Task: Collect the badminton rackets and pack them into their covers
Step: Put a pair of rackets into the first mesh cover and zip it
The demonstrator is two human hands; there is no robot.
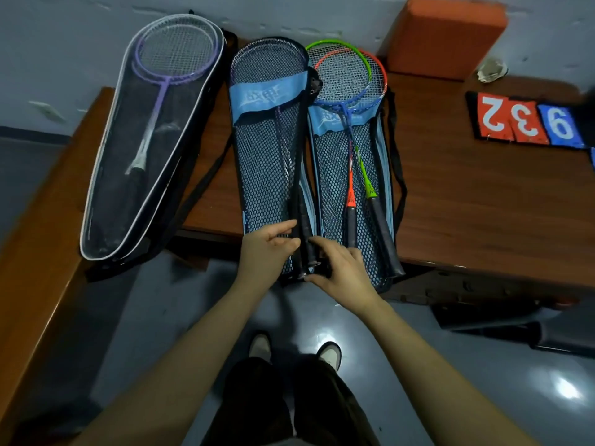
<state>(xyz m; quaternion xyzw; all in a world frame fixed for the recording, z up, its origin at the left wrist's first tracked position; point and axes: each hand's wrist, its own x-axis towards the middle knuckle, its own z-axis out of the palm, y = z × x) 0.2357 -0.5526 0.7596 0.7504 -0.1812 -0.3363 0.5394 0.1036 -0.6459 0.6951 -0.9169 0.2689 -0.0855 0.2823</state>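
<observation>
Three racket covers lie side by side on the wooden table. The left one is a clear-fronted black cover holding purple rackets. The middle blue mesh cover holds dark rackets whose black handles stick out at its near end. My left hand pinches the mesh cover's near edge beside those handles. My right hand grips the handle ends. The right blue mesh cover holds an orange racket and a green racket, their heads sticking out at the far end.
An orange block stands at the table's back. Flip score cards reading 3, 2 and 9 lie at the right. A wooden bench edge runs along the left. Black shoulder straps trail beside the covers. My shoes stand on the glossy floor.
</observation>
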